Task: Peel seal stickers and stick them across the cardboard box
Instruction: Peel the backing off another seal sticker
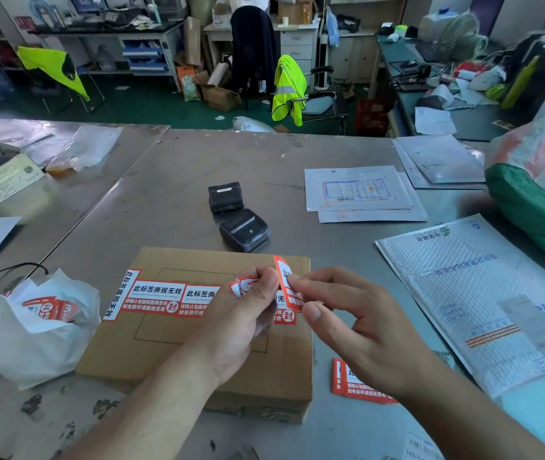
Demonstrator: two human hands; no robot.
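Note:
A flat cardboard box [178, 356] lies on the metal table in front of me. A row of red and white seal stickers [156, 295] runs across its top, with one more set upright at the left end. Above the box my left hand [244, 313] and my right hand [347, 313] both pinch one seal sticker [286, 287], which stands on edge between my fingertips. A curled piece of its backing shows under my left fingers. Spare stickers [352, 381] lie on the table right of the box, partly hidden by my right wrist.
A white plastic bag [32, 340] holding more stickers sits left of the box. Two small black label printers [234, 214] stand behind it. A bubble mailer [483, 293] and printed sheets [357, 190] lie to the right, beside a green sack [530, 207].

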